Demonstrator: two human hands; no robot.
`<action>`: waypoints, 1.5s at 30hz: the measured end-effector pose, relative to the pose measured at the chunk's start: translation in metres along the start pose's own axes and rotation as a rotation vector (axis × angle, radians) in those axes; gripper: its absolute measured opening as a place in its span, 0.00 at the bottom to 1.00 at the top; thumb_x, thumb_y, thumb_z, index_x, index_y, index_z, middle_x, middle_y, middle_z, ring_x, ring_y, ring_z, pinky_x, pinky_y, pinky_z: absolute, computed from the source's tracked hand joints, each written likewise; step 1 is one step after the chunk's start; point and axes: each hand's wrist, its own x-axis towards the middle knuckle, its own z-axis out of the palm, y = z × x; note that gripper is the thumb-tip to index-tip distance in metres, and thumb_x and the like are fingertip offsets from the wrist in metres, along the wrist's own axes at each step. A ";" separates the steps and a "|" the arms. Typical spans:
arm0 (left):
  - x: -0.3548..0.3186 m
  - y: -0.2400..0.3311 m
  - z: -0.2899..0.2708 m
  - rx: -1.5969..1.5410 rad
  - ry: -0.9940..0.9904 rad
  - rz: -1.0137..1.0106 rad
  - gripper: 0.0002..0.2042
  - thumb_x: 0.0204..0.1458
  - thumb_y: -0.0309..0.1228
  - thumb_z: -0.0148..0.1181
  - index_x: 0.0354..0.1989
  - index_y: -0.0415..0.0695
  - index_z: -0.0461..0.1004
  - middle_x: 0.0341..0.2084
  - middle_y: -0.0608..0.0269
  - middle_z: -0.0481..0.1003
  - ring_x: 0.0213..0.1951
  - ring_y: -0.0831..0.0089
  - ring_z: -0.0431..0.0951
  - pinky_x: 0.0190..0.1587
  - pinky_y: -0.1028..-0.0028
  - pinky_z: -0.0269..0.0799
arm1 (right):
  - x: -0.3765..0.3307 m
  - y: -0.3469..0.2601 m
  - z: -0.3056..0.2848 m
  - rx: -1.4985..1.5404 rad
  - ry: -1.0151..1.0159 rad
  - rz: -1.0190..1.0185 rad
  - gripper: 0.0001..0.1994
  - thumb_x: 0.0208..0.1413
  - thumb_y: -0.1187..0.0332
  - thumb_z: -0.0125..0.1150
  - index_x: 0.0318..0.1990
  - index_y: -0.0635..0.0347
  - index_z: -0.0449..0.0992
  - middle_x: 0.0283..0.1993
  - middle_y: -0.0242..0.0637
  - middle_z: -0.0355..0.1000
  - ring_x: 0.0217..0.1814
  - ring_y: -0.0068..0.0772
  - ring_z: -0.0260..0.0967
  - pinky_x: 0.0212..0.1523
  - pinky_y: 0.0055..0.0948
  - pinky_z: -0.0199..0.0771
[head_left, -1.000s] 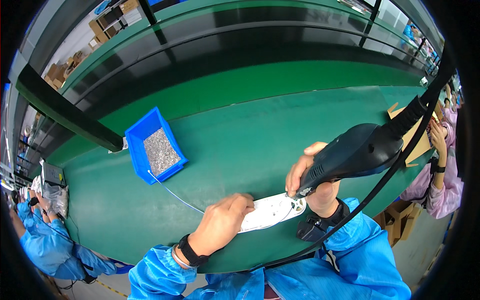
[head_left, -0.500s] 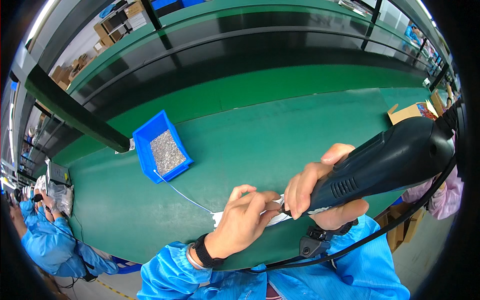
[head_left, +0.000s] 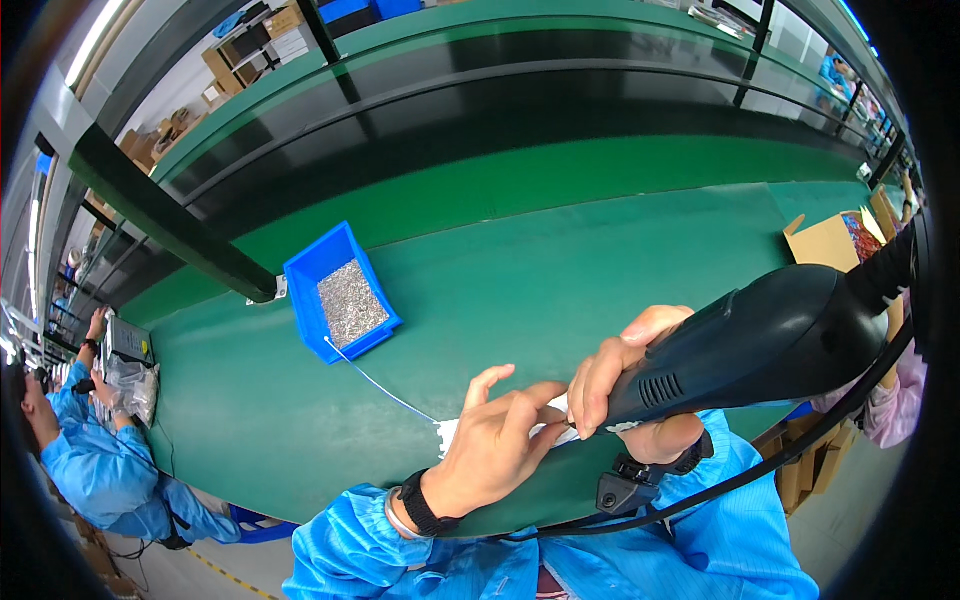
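My right hand (head_left: 603,385) is wrapped round a black electric screwdriver (head_left: 735,345), its tip pointing left and down at a white plastic part (head_left: 447,437). Over that part lies my left hand (head_left: 492,445), fingers bent and pinching near the screwdriver's tip. The fingers cover most of the white part, so where the tip touches it is hidden. A thin white cable (head_left: 385,388) runs from the part's left end up to the front corner of a blue bin (head_left: 305,290), which holds many small metal pieces (head_left: 352,303).
A green mat (head_left: 560,260) covers the bench. Left, a metal post (head_left: 170,210) rises by the bin; beyond it are a grey device (head_left: 128,340), a clear bag (head_left: 135,388) and a co-worker (head_left: 100,450). An open cardboard box (head_left: 825,243) stands far right. The screwdriver's thick cord (head_left: 790,445) curves past my right arm.
The whole view has shifted slightly, with the bin and post now further right in it. The screwdriver's rear sits a little lower. The co-worker's hand has come up to the grey device.
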 end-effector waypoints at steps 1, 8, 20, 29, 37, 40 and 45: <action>0.000 0.003 -0.003 0.004 0.004 -0.002 0.23 0.36 0.22 0.62 0.42 0.41 0.59 0.29 0.66 0.74 0.30 0.70 0.75 0.48 0.59 0.58 | 0.000 0.000 0.002 -0.010 -0.006 -0.003 0.33 0.46 0.43 0.52 0.46 0.62 0.51 0.18 0.42 0.64 0.15 0.32 0.64 0.16 0.26 0.67; 0.025 -0.064 -0.074 0.731 0.129 -0.167 0.18 0.37 0.28 0.61 0.39 0.38 0.67 0.31 0.57 0.72 0.35 0.63 0.71 0.40 0.67 0.63 | -0.009 0.005 -0.003 -0.085 0.092 -0.018 0.34 0.45 0.40 0.50 0.46 0.60 0.50 0.16 0.38 0.63 0.14 0.30 0.64 0.15 0.24 0.66; -0.012 -0.148 -0.102 0.937 -0.058 -0.395 0.01 0.37 0.27 0.59 0.19 0.45 0.75 0.20 0.62 0.73 0.30 0.66 0.71 0.37 0.67 0.57 | -0.025 0.016 -0.005 -0.094 0.139 -0.018 0.33 0.44 0.39 0.49 0.45 0.59 0.51 0.17 0.38 0.64 0.14 0.29 0.65 0.17 0.25 0.68; -0.005 -0.130 -0.110 0.856 0.054 -0.414 0.06 0.36 0.31 0.61 0.17 0.43 0.74 0.15 0.61 0.72 0.23 0.66 0.71 0.36 0.69 0.57 | -0.029 0.024 0.000 -0.080 0.121 0.067 0.33 0.45 0.41 0.51 0.45 0.60 0.51 0.18 0.38 0.64 0.16 0.28 0.65 0.18 0.26 0.68; 0.000 -0.116 -0.112 0.765 0.131 -0.449 0.08 0.34 0.31 0.64 0.15 0.43 0.72 0.16 0.61 0.72 0.23 0.65 0.71 0.35 0.69 0.58 | -0.029 0.025 0.002 -0.096 0.128 0.095 0.33 0.44 0.41 0.51 0.45 0.61 0.52 0.18 0.39 0.64 0.16 0.29 0.65 0.19 0.26 0.68; 0.013 -0.076 -0.094 0.516 0.172 -0.227 0.07 0.35 0.30 0.64 0.17 0.42 0.71 0.17 0.61 0.72 0.23 0.65 0.72 0.34 0.69 0.62 | -0.031 0.026 -0.002 -0.093 0.114 0.086 0.33 0.44 0.41 0.51 0.45 0.61 0.52 0.18 0.39 0.64 0.16 0.29 0.65 0.18 0.26 0.68; -0.005 -0.027 -0.043 0.046 -0.131 -0.166 0.08 0.39 0.30 0.61 0.23 0.42 0.69 0.15 0.59 0.70 0.21 0.62 0.71 0.38 0.66 0.66 | -0.035 0.027 -0.015 0.240 -0.132 0.096 0.34 0.44 0.62 0.64 0.57 0.57 0.52 0.33 0.45 0.67 0.35 0.28 0.65 0.37 0.25 0.64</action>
